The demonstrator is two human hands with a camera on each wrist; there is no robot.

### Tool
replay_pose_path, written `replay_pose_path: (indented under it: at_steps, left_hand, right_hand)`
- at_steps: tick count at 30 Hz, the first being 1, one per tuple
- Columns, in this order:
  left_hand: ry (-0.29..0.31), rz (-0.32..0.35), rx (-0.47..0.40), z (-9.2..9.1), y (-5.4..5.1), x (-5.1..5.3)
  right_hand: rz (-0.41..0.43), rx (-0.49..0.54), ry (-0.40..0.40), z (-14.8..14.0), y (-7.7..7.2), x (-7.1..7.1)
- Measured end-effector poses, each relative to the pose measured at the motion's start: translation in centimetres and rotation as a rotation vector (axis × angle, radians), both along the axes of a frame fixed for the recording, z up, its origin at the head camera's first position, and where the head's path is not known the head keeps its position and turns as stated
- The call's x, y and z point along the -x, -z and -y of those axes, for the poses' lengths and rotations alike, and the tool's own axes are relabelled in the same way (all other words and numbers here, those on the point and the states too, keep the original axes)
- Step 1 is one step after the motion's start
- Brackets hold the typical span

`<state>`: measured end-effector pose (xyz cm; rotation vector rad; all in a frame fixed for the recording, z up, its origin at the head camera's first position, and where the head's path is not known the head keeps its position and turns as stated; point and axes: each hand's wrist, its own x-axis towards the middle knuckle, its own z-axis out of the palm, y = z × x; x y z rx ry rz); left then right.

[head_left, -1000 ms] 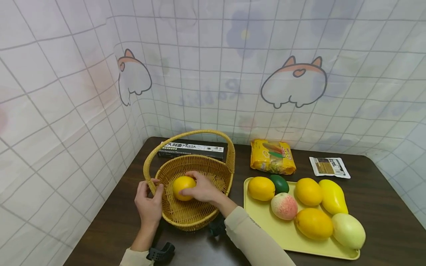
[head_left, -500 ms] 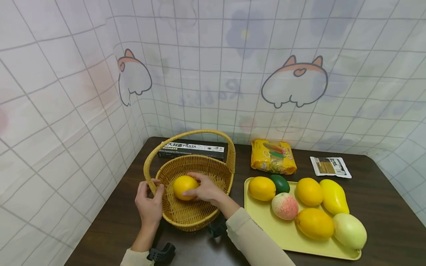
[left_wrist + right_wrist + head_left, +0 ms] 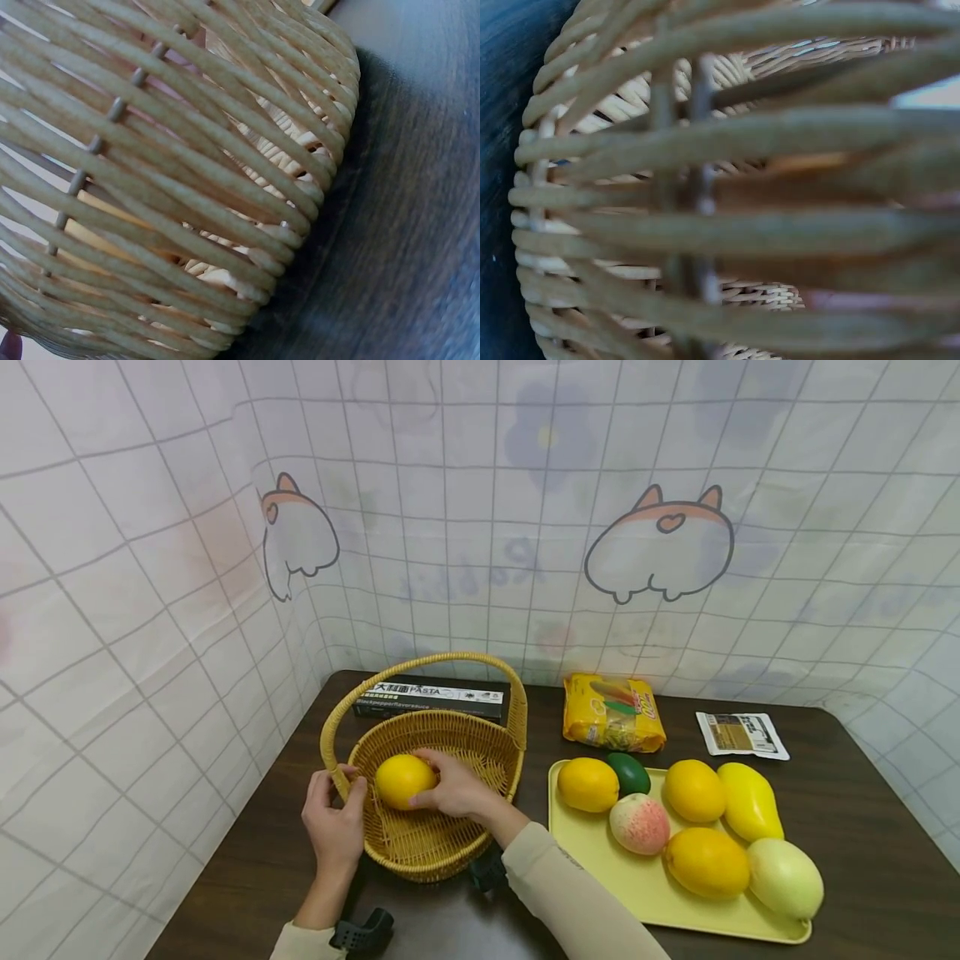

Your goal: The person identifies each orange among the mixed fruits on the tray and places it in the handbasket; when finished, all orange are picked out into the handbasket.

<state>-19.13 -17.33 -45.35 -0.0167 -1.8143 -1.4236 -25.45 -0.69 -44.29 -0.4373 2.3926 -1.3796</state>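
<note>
A woven wicker basket [image 3: 433, 862] with a tall arched handle stands on the dark table. My left hand [image 3: 335, 831] grips its left side where the handle meets the rim, thumb inside. Inside the basket, my right hand [image 3: 459, 789] holds an oval yellow, lemon-like fruit [image 3: 402, 782] from its right side, near the left wall. Both wrist views are filled by the basket's weave: strands [image 3: 187, 157] in the left one, blurred strands [image 3: 795, 217] in the right one. Through the gaps only a little of the fruit's yellow shows.
Right of the basket lies a pale yellow tray [image 3: 600, 868] with several fruits, among them a peach [image 3: 640, 823] and a mango [image 3: 750, 802]. Behind are a pasta box [image 3: 431, 702], a yellow packet [image 3: 612, 713] and a small sachet [image 3: 742, 735]. Patterned cloth walls enclose the table.
The yellow fruit has shifted slightly left inside the basket and turned a little in my right hand, now looking more elongated. My left hand keeps its hold on the basket.
</note>
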Motion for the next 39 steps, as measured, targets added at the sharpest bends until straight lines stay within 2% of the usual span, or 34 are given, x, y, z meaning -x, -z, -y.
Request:
replay_pose_path:
  at_steps: [5, 10, 12, 19, 23, 30, 35, 39]
  left_hand:
    - [0.008, 0.006, -0.003, 0.0, 0.0, 0.0]
    - [0.004, -0.002, 0.006, -0.1, 0.0, 0.0]
    - [-0.004, -0.006, 0.014, -0.1, 0.0, 0.0]
    - [-0.023, 0.000, 0.019, -0.1, -0.1, 0.0]
    - [-0.020, 0.012, 0.014, -0.1, -0.2, -0.1]
    - [-0.007, 0.019, 0.003, -0.1, -0.3, -0.1]
    - [-0.007, 0.016, 0.004, -0.1, -0.2, -0.1]
    - [-0.011, 0.019, 0.009, 0.0, -0.1, 0.0]
  right_hand:
    - [-0.042, -0.025, -0.013, 0.1, -0.2, 0.0]
    - [0.006, 0.072, 0.031, -0.2, -0.5, -0.5]
    - [-0.002, 0.099, 0.044, -0.6, -0.7, -0.9]
    - [-0.149, 0.087, 0.017, -3.4, -2.5, -2.7]
    - [-0.217, 0.119, 0.019, -5.0, -2.7, -3.8]
    - [-0.285, 0.228, 0.076, -7.9, -2.4, -5.4]
    - [-0.310, 0.279, 0.146, -10.1, -2.4, -5.8]
    - [-0.325, 0.280, 0.209, -11.8, -2.5, -5.8]
